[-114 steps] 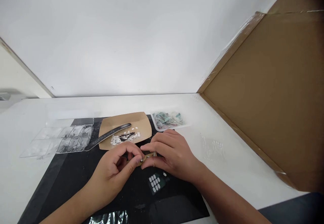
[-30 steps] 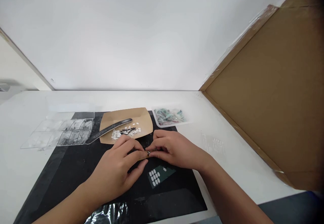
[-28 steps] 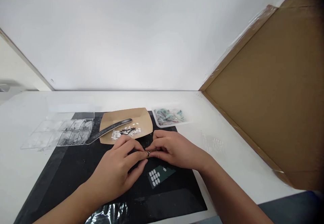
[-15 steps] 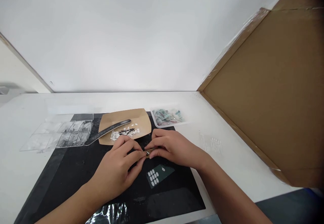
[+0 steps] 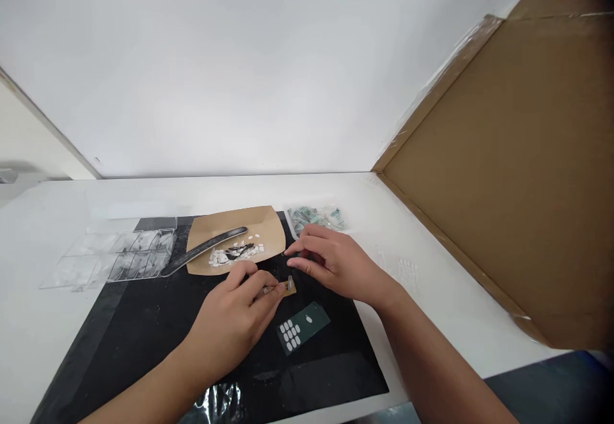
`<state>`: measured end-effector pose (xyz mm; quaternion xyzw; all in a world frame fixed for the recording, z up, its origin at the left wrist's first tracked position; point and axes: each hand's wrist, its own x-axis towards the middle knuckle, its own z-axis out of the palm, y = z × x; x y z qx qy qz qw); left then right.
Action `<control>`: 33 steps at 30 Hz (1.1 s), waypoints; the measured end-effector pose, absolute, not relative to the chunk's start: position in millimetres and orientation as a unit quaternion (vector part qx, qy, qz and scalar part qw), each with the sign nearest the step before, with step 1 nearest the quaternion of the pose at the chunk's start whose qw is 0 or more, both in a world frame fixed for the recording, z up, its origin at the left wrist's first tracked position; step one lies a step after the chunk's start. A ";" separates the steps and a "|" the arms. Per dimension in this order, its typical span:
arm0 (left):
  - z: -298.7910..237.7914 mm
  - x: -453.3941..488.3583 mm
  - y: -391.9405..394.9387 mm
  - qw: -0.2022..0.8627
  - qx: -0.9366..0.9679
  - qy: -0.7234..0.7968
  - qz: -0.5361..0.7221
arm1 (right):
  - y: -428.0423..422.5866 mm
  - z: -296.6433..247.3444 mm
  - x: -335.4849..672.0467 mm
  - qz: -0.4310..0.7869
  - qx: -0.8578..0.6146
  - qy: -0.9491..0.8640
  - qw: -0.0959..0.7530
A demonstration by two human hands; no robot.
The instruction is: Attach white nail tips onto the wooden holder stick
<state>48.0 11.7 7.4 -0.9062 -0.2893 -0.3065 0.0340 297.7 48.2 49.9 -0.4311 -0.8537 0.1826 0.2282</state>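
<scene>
My left hand (image 5: pixel 242 318) is closed over a small tan strip (image 5: pixel 290 288), pinching it near the black mat's middle. A small pale, shiny piece stands up on the strip's outer end; the rest is hidden under my fingers. My right hand (image 5: pixel 333 261) hovers just above and to the right, its thumb and forefinger slightly apart with nothing visible between them. Below the strip lies a dark green card (image 5: pixel 309 323) bearing several white oval stickers. Beyond my left hand, a brown paper tray (image 5: pixel 268 222) holds loose white bits and dark scraps.
A black curved nail file (image 5: pixel 206 248) leans across the tray's left edge. Clear compartment boxes (image 5: pixel 141 258) with pale pieces stand at left. Behind my right hand is a white container (image 5: pixel 291 219) of small greenish packets. A cardboard panel (image 5: pixel 503 187) rises on the right.
My right hand has let go of the tan strip and moved up and right, uncovering its end. My left hand still pinches the strip and has shifted slightly right.
</scene>
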 end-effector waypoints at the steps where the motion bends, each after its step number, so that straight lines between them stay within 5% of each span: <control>1: 6.4 49.4 11.8 0.059 -0.909 -0.283 -0.299 | 48.0 49.6 297.4 0.181 -0.431 -0.854 0.229; 11: -1.4 57.2 11.6 0.165 -0.915 -0.266 -0.254 | 47.5 47.7 298.1 0.164 -0.446 -0.852 0.219; 33: 2.9 54.0 13.4 0.098 -0.914 -0.269 -0.288 | 58.0 42.7 313.4 0.157 -0.481 -0.855 0.114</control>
